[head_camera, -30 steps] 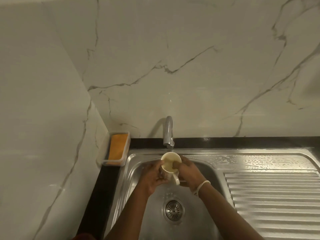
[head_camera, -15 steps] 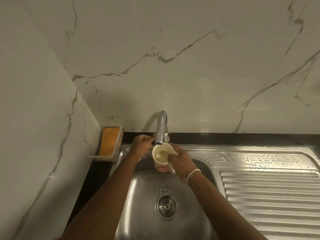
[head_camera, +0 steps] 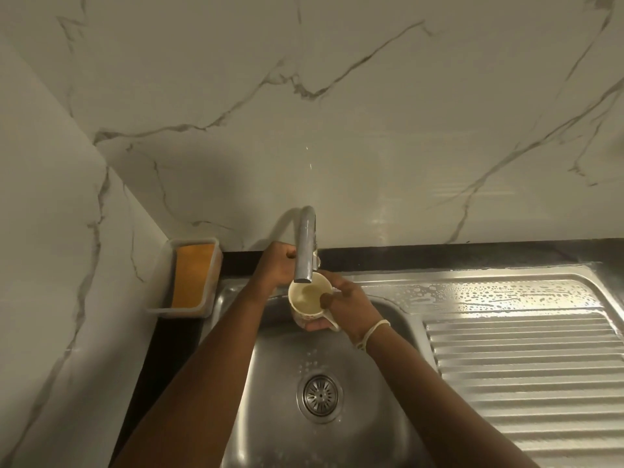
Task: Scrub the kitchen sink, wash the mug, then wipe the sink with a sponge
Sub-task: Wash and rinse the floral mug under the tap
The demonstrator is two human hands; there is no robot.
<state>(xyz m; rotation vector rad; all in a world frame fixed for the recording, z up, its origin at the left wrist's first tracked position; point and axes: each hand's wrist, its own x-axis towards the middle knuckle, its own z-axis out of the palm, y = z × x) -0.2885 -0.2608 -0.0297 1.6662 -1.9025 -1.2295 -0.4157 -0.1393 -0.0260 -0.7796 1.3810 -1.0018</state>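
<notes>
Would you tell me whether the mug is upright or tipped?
Roughly upright: the mug's open mouth faces up under the tap.

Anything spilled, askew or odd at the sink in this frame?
Nothing stands out. The mug is held upright under the tap by the right hand; the left hand is at the tap's base. Foamy droplets on the drainboard fit washing.

- Mug [head_camera: 309, 298]: cream inside, faint print outside, detail unclear.
- Sponge [head_camera: 192, 276]: orange, in clear tray [head_camera: 158, 307].
- Sink [head_camera: 371, 417]: silver steel, ribbed drainer w/ droplets.
- Wall [head_camera: 337, 113]: white marble, grey veins.
- Counter [head_camera: 439, 253]: black.
- Tap [head_camera: 305, 248]: chrome.
- Wristband [head_camera: 373, 332]: whitish.
</notes>
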